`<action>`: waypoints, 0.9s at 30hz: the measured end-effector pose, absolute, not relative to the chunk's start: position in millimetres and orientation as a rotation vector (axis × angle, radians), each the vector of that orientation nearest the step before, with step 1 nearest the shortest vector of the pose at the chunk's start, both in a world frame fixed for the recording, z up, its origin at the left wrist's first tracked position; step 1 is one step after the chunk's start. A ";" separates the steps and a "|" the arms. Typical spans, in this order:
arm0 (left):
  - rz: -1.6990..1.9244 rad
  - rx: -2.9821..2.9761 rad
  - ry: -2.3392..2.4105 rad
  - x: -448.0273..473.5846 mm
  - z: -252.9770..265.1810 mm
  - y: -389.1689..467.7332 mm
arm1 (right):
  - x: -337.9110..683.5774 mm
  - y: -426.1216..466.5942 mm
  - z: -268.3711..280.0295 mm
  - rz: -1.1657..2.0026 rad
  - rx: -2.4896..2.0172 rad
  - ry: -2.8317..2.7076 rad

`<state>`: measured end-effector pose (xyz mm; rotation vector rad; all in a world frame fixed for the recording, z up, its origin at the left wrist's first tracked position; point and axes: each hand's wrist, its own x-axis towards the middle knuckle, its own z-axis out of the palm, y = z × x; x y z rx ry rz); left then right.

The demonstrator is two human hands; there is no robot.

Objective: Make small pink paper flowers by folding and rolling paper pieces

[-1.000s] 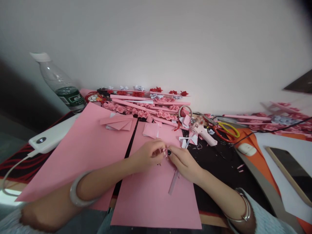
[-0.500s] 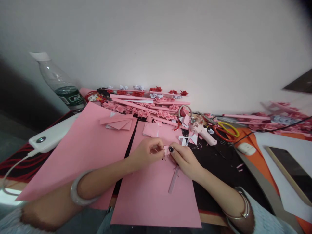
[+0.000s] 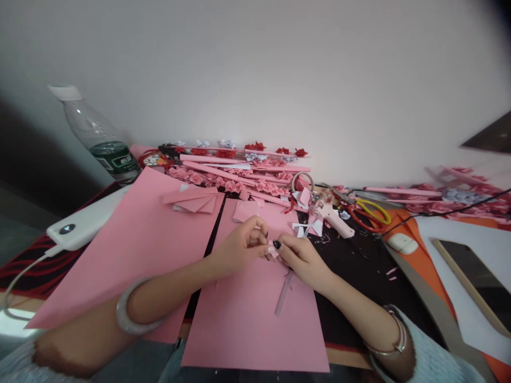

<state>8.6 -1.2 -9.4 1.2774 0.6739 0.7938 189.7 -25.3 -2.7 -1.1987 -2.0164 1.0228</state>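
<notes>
Between my fingertips is a small folded piece of pink paper (image 3: 273, 251). My right hand (image 3: 302, 261) pinches its right side, the dark-nailed thumb lying on top. From the left, my left hand (image 3: 242, 246) has its thumb pressed to the paper; its index finger is bent and raised off it. The fingers behind the paper are mostly hidden. Both hands are over a large pink sheet (image 3: 255, 330). A thin pale strip (image 3: 284, 293) lies on that sheet just below my right hand.
Another pink sheet (image 3: 159, 255) at left bears folded pink papers (image 3: 191, 200). Paper flowers (image 3: 227, 185) and pink paper tubes line the wall. A glue gun (image 3: 333, 217), scissors (image 3: 371, 213) and tape roll (image 3: 303, 182) sit behind my right hand. A bottle (image 3: 107, 143), power bank (image 3: 85, 221) and phone (image 3: 473, 282) flank the area.
My left index finger has lifted and bent upward, while the left thumb has moved onto the paper piece. The right hand has shifted very slightly left, still pinching it.
</notes>
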 end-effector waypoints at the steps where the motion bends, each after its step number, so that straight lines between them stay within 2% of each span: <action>1: 0.774 1.273 0.665 8.7 -9.6 -1.2 | 189.5 -25.3 -2.8 1.002 -1.193 -2.031; 27: 0.564 1.508 0.716 8.6 -1.7 -9.2 | 184.7 -28.6 1.5 0.912 -1.075 -2.208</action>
